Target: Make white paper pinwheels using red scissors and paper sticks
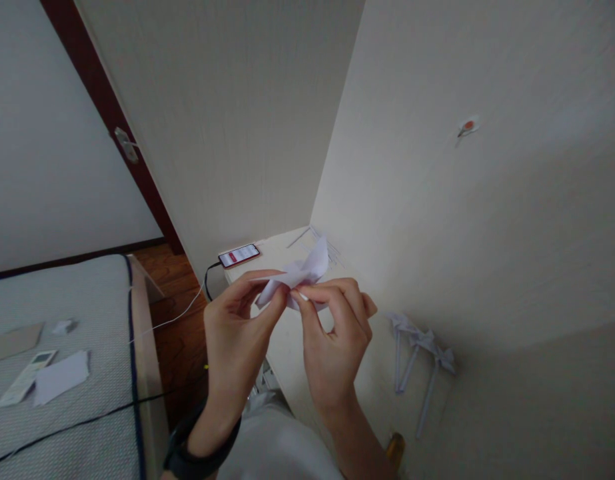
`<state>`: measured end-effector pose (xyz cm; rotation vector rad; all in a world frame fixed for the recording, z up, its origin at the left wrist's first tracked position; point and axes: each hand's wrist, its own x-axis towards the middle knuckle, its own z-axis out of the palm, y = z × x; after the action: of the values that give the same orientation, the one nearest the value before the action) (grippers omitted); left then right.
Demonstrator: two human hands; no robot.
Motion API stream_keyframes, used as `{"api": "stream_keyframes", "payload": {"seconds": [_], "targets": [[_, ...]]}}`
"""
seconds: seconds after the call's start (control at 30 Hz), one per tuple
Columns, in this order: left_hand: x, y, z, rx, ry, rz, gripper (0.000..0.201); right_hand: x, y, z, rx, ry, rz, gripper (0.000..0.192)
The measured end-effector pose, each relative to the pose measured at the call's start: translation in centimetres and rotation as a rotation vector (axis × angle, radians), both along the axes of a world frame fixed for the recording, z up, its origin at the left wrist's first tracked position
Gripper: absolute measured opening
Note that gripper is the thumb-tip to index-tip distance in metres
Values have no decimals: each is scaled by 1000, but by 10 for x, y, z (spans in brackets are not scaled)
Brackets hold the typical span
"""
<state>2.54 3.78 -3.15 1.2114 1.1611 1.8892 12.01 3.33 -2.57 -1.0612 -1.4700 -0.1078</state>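
Above the table, a white paper pinwheel [313, 264] with folded, curled blades is held between both hands. My left hand [237, 340] is closed on its left side, thumb below and fingers on top. At the pinwheel's centre, my right hand [336, 340] pinches with thumb and index finger, and a small white tip shows between them. What that tip belongs to is hidden. Several white paper pinwheels on paper sticks [421, 341] lie to the right of my right hand, against the wall.
The white table [297, 353] fits into a wall corner. On it are a phone [238, 255] with a cable and thin paper sticks [332, 250]. A bed [102, 287] at left bears a remote control [27, 379], paper sheets [62, 378] and a black cord.
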Motion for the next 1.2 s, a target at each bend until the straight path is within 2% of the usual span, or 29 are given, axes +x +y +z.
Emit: {"api": "stream_keyframes", "payload": {"seconds": [0.2, 0.43, 0.7, 1.0, 1.2], "targets": [[1, 0, 1, -14, 5, 24, 11, 0, 0, 0, -14, -4, 22, 18], [0, 1, -1, -8, 8, 14, 10, 0, 4, -1, -13, -5, -36, 19], [2, 3, -1, -23, -22, 23, 5, -2, 1, -1, -28, -1, 26, 18], [-3, 4, -4, -32, -124, -70, 9, 5, 0, 0, -81, 2, 140, 9], [-4, 4, -2, -47, -148, -98, 9, 9, -6, 3, -155, -98, 221, 17]]}}
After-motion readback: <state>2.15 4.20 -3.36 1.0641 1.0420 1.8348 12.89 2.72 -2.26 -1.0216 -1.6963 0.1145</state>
